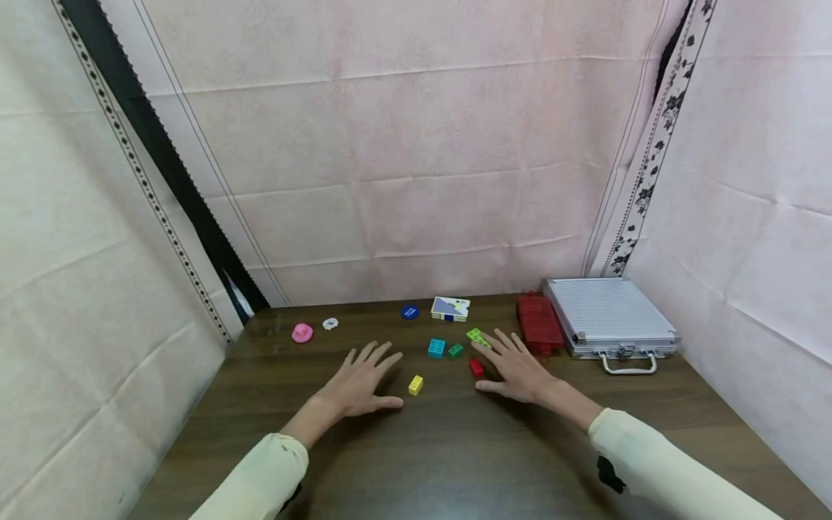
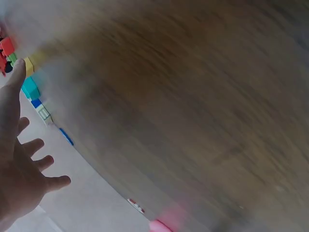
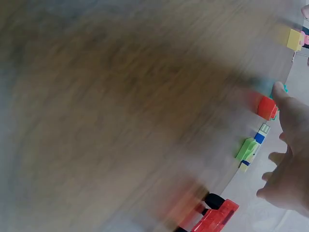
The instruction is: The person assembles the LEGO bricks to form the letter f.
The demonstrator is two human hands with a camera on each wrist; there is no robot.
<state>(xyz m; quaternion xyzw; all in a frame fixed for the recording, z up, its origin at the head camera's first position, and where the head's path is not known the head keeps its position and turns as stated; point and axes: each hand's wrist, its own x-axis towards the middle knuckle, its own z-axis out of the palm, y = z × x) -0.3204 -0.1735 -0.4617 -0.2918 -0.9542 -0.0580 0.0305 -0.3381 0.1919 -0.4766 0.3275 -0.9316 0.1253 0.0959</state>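
Both hands lie flat on the dark wooden table [image 1: 455, 448] with fingers spread. My left hand [image 1: 361, 379] rests just left of a yellow brick [image 1: 415, 385]. My right hand [image 1: 515, 366] lies beside a red brick [image 1: 477, 368], its fingertips close to a light green brick [image 1: 477, 336]. A cyan brick [image 1: 436, 348] and a dark green brick [image 1: 455, 351] sit between the hands, a little further back. The left wrist view shows the left hand [image 2: 21, 164] open, with the yellow brick [image 2: 29, 66] near its thumb. The right wrist view shows the right hand [image 3: 289, 159] open by the red brick [image 3: 266, 107].
A silver metal case [image 1: 607, 315] with a handle stands at the back right, a red plastic box [image 1: 538, 323] beside it. At the back lie a card box [image 1: 451, 308], a blue disc [image 1: 409, 312], a pink piece [image 1: 302, 333] and a small white piece [image 1: 330, 323]. Pink cloth walls surround the table.
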